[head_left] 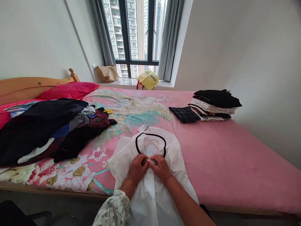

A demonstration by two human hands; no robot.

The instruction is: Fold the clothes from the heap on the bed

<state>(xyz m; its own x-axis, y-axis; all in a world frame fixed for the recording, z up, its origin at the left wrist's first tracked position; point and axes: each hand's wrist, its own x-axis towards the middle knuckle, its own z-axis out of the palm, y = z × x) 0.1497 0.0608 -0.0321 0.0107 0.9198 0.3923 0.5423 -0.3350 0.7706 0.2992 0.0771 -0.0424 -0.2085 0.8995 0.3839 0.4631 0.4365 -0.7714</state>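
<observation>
A white shirt lies front up over the near edge of the bed, its lower part hanging toward me. Black trim runs along its collar. My left hand and my right hand meet at the top of the button placket, just below the collar opening. Both hands are closed, thumbs and fingertips pinching the shirt's front edges. Whether a button sits between the fingertips is hidden.
A loose heap of dark clothes covers the bed's left side. Folded clothes are stacked at the back right, beside folded dark checked cloth. A red pillow, a paper bag and a yellow bag are farther back.
</observation>
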